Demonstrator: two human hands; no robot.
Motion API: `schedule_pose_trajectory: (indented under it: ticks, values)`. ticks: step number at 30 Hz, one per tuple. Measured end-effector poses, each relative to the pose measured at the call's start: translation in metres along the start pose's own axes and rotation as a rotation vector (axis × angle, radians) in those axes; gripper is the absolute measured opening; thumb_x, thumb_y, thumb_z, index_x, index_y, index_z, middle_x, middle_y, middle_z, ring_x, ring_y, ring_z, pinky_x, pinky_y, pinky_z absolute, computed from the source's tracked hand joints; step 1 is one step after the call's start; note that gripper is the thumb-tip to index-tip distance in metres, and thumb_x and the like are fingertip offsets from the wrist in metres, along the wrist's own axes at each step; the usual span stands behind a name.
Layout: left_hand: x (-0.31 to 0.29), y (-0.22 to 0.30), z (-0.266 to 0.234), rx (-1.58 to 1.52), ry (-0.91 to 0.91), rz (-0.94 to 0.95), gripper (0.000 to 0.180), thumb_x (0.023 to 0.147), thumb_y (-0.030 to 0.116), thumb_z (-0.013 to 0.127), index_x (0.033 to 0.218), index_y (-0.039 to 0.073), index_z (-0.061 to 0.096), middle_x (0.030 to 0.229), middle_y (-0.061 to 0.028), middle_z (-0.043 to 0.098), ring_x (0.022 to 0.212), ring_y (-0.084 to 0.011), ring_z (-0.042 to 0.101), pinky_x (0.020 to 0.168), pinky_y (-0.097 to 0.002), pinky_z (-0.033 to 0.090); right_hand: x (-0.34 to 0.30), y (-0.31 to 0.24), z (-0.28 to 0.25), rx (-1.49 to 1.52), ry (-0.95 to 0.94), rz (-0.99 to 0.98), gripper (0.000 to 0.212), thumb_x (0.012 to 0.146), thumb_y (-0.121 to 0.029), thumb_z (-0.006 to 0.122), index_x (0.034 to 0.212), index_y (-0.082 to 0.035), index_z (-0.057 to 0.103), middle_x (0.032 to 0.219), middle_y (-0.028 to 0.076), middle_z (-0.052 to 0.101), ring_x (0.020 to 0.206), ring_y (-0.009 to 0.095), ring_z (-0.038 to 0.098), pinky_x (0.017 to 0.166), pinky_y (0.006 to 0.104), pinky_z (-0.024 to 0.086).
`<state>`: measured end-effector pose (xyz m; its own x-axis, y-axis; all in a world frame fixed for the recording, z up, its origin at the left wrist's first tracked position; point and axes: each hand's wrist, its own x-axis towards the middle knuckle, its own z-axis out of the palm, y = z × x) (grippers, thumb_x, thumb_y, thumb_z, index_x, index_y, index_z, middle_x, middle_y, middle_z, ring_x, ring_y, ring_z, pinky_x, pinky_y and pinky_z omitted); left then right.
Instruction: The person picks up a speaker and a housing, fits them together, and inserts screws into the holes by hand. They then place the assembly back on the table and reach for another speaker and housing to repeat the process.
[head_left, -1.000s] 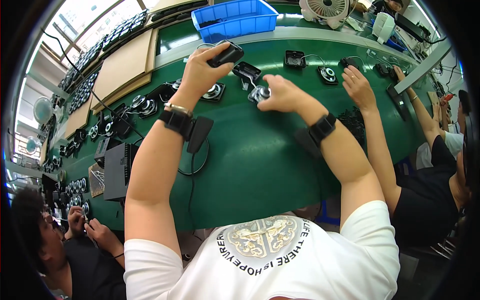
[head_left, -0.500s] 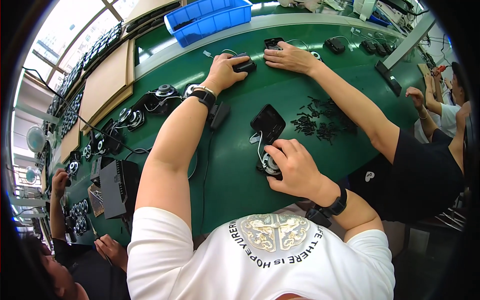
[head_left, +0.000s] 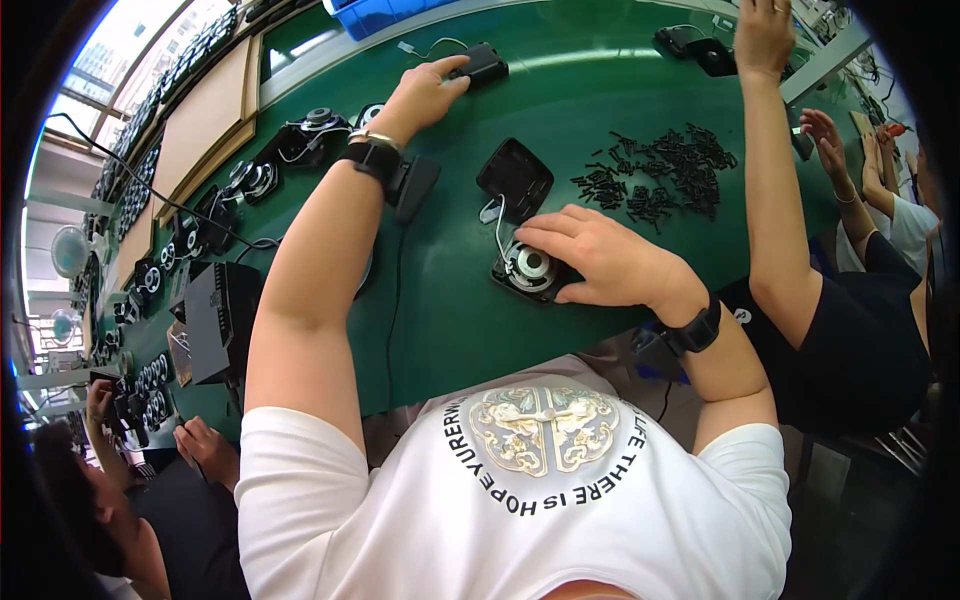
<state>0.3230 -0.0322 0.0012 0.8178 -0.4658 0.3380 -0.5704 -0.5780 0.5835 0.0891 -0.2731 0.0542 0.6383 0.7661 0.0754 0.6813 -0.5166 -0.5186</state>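
Note:
My left hand reaches up the table, fingers apart, with its fingertips at the left end of a closed black speaker case. A white cable with a small plug trails from that case. Close to me, my right hand has its fingers and thumb around the right side of a round silver-and-black speaker set in a black housing. A white wire links this speaker with an open black half-shell lying just beyond it.
Many loose black screws lie right of the half-shell. A co-worker's arm crosses the right side, near black case parts. A blue bin stands at the back; several speakers and a black box are at left.
My left hand has slid back off the closed case to its left end. My right hand has shifted right, uncovering the speaker. The co-worker's hand and an open case have moved right.

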Motion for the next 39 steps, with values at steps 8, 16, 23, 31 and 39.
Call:
schedule_pose_trajectory:
  ticks: [8,16,23,31,39]
  values:
    - [-0.093,0.108,-0.011,-0.092,-0.431,-0.319,0.031,0.088,0.027,0.068,0.106,0.002,0.068,0.084,-0.0036,0.067,0.077,-0.0097,0.060,0.069,-0.0258,0.048,-0.003,-0.010,0.015,-0.056,0.112,0.020,0.084,0.059,-0.025,0.087,0.131,-0.003,0.052,0.117,0.016,0.055,0.102,0.034,0.055,0.088,0.0413,0.046]
    - [-0.143,0.124,-0.027,-0.479,0.004,-0.443,0.025,0.091,0.018,0.062,0.107,0.000,0.061,0.085,-0.0079,0.069,0.069,-0.0115,0.063,0.061,-0.0273,0.048,0.017,-0.022,0.027,-0.215,0.106,0.185,0.081,0.057,-0.048,0.085,0.118,-0.002,0.059,0.099,0.015,0.060,0.088,0.034,0.061,0.078,0.0395,0.050]
    - [-0.190,0.140,-0.026,-1.007,0.344,-0.371,0.023,0.090,-0.005,0.053,0.112,0.003,0.055,0.097,-0.0067,0.069,0.082,-0.0152,0.067,0.073,-0.0260,0.053,0.030,-0.066,0.047,-0.354,0.089,0.502,0.085,0.060,-0.060,0.082,0.114,0.001,0.060,0.098,0.015,0.062,0.083,0.032,0.062,0.074,0.0383,0.051]
    - [-0.218,0.154,-0.020,-0.435,0.415,0.017,0.043,0.078,-0.016,0.053,0.116,0.002,0.062,0.108,-0.0126,0.068,0.095,-0.0215,0.068,0.082,-0.0295,0.055,0.006,-0.065,0.021,0.473,0.396,0.381,0.084,0.067,-0.048,0.083,0.126,0.004,0.054,0.112,0.018,0.061,0.093,0.027,0.063,0.083,0.0359,0.051]
    - [-0.215,0.164,-0.014,-0.095,0.504,0.211,0.059,0.069,-0.014,0.054,0.126,0.002,0.059,0.119,-0.0194,0.063,0.104,-0.0334,0.065,0.089,-0.0393,0.054,0.025,-0.087,0.024,-0.009,0.541,0.202,0.083,0.068,-0.038,0.083,0.131,0.004,0.050,0.118,0.020,0.060,0.107,0.031,0.061,0.092,0.0358,0.049]
